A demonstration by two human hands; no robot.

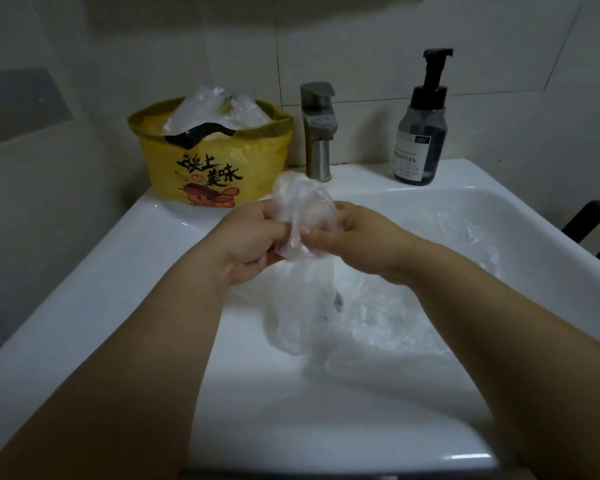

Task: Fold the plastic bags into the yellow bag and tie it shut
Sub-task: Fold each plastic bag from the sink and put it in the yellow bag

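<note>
1. Pinching a clear bag (303, 206) above the sink (84, 271), left hand (250, 237) and right hand (355, 237) close together, fingers curled round it, forearms reaching forward.
2. Standing open on the rim behind, yellow bag (219, 161), stuffed with plastic.

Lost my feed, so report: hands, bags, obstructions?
Left hand and right hand grip clear bag over sink. Yellow bag open, part-filled, untied. Loose bags in sink. Nothing blocking.

Pretty dim and greyish, soft light from somewhere above — faint shadow in the sink (84, 271) below the arms (153, 358). Small glare spots along the rim. Motion blur on the hanging clear bag (302, 306). Wide-angle bending of the tile lines (278, 64) near the edges — darker in the corners.
</note>
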